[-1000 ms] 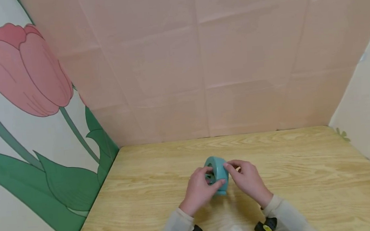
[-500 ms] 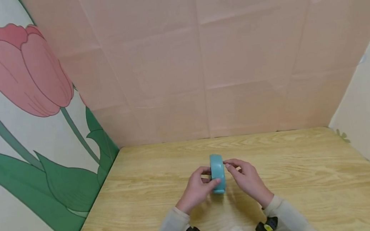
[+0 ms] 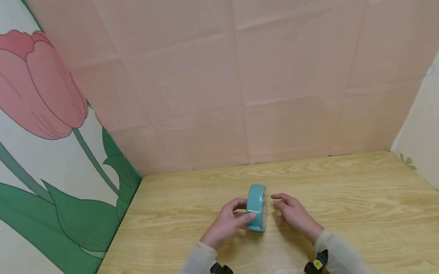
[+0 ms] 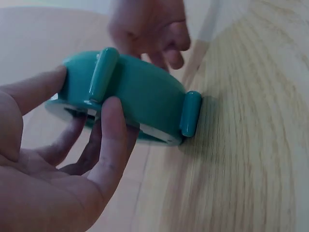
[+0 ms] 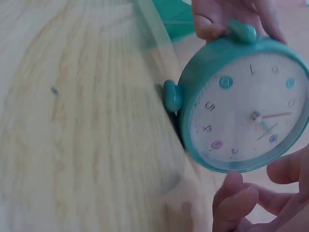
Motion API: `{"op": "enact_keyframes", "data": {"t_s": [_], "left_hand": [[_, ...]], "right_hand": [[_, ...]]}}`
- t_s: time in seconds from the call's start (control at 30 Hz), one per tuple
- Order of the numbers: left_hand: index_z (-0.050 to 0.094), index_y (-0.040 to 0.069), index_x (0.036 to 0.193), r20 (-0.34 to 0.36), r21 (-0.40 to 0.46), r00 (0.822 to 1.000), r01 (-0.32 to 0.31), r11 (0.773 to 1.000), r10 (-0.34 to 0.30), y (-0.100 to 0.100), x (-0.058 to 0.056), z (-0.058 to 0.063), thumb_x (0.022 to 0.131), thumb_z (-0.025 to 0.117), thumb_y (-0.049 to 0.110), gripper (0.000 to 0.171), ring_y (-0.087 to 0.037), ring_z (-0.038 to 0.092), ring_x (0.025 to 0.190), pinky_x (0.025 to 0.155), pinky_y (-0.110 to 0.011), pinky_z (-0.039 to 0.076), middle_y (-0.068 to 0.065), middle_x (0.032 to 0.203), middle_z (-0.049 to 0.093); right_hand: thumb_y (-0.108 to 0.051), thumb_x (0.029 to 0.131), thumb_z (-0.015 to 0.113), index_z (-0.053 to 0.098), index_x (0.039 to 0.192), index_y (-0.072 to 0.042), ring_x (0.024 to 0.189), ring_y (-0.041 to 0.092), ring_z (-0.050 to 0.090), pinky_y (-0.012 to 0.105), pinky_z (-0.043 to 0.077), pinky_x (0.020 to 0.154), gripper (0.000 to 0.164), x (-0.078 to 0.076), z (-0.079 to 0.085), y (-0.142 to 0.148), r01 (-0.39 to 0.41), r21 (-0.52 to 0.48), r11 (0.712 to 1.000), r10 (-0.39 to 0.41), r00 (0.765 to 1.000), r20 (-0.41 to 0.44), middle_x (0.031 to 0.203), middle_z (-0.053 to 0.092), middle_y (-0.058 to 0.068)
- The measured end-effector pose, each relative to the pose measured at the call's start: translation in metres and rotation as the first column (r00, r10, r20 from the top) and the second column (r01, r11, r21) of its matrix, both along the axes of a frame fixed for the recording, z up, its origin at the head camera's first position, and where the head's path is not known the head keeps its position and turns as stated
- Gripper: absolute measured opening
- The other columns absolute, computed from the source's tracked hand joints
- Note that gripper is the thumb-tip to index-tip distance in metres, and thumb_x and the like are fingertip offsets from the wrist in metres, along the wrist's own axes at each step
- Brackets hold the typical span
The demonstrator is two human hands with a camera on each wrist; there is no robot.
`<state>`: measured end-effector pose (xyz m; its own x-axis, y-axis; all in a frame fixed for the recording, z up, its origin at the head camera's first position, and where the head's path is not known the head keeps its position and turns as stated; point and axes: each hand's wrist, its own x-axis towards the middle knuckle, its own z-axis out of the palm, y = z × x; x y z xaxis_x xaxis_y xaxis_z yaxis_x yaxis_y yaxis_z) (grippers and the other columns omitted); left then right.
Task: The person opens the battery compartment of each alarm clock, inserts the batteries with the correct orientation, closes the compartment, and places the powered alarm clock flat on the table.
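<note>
A round teal alarm clock (image 3: 256, 207) stands on its edge in the middle of the table, its feet at or near the wood. My left hand (image 3: 226, 222) grips it from the left, thumb on the rim and fingers at the back. In the left wrist view the clock's side (image 4: 140, 87) and two stubby feet show. The right wrist view shows its white dial (image 5: 241, 116) with numerals and hands. Just right of the clock, my right hand (image 3: 295, 214) is apart from it in the head view, fingers loosely bent and holding nothing.
The wood-grain table (image 3: 363, 220) spreads on all sides of the hands. A pinkish sheet (image 3: 238, 76) rises behind it. To the left is a wall with a painted tulip (image 3: 32, 86), to the right a pale wall (image 3: 437, 130). Dark camera mounts sit at both wrists.
The clock has turned, so its back no longer shows and its dial side faces the right hand. My right fingers have come away from it. My left hand has shifted slightly left.
</note>
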<state>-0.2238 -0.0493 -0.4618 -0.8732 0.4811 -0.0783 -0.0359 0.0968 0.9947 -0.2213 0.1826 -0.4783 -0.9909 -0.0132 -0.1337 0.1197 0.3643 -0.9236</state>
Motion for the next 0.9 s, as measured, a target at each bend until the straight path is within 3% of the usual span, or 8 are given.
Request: {"op": "enact_keyframes", "data": {"t_s": [0.27, 0.53, 0.67, 0.8, 0.9], "left_hand": [[0.054, 0.006, 0.137, 0.027, 0.080, 0.996, 0.087, 0.993, -0.089, -0.013, -0.009, -0.007, 0.095, 0.071, 0.024, 0.048, -0.025, 0.064, 0.105, 0.084, -0.039, 0.057, -0.011, 0.128, 0.059], [0.051, 0.015, 0.143, 0.033, 0.055, 0.995, 0.097, 0.994, -0.099, -0.016, -0.011, -0.005, 0.096, 0.070, 0.027, 0.052, -0.025, 0.063, 0.109, 0.086, -0.040, 0.057, -0.011, 0.131, 0.057], [0.045, 0.026, 0.150, 0.000, 0.053, 0.995, 0.101, 0.993, -0.101, -0.016, -0.010, -0.002, 0.099, 0.066, 0.023, 0.055, -0.025, 0.064, 0.108, 0.089, -0.046, 0.057, -0.014, 0.131, 0.056], [0.044, 0.027, 0.150, -0.069, 0.026, 0.994, 0.086, 0.996, -0.084, -0.014, -0.008, 0.001, 0.100, 0.064, 0.021, 0.054, -0.024, 0.066, 0.106, 0.090, -0.054, 0.055, -0.013, 0.129, 0.059], [0.045, 0.026, 0.150, -0.106, -0.003, 0.993, 0.059, 0.998, -0.059, -0.012, -0.007, 0.001, 0.099, 0.066, 0.024, 0.055, -0.023, 0.067, 0.106, 0.089, -0.053, 0.056, -0.011, 0.127, 0.062]], "right_hand": [[-0.014, 0.105, 0.045, 0.049, 0.144, -0.004, 0.065, 0.024, 0.063, 0.027, 0.040, 0.045, 0.040, -0.004, -0.013, 0.003, -0.054, -0.102, 0.993, 0.058, 0.998, 0.036, 0.126, 0.063, 0.023], [-0.017, 0.102, 0.052, 0.049, 0.141, -0.003, 0.068, 0.024, 0.067, 0.029, 0.043, 0.047, 0.042, -0.004, -0.011, 0.003, -0.063, -0.101, 0.993, 0.069, 0.996, 0.056, 0.109, 0.069, 0.015], [-0.024, 0.104, 0.054, 0.048, 0.143, -0.001, 0.070, 0.025, 0.065, 0.032, 0.046, 0.049, 0.045, -0.001, -0.008, 0.004, -0.041, -0.074, 0.996, 0.045, 0.998, 0.050, 0.115, 0.068, 0.018], [-0.029, 0.103, 0.057, 0.050, 0.141, -0.001, 0.068, 0.025, 0.063, 0.033, 0.046, 0.048, 0.048, 0.000, -0.007, 0.004, -0.010, -0.050, 0.999, 0.012, 1.000, 0.028, 0.112, 0.068, 0.018], [-0.032, 0.102, 0.059, 0.053, 0.138, -0.003, 0.066, 0.025, 0.060, 0.032, 0.046, 0.048, 0.047, -0.001, -0.007, 0.006, 0.017, -0.043, 0.999, -0.017, 1.000, 0.014, 0.107, 0.068, 0.017]]}}
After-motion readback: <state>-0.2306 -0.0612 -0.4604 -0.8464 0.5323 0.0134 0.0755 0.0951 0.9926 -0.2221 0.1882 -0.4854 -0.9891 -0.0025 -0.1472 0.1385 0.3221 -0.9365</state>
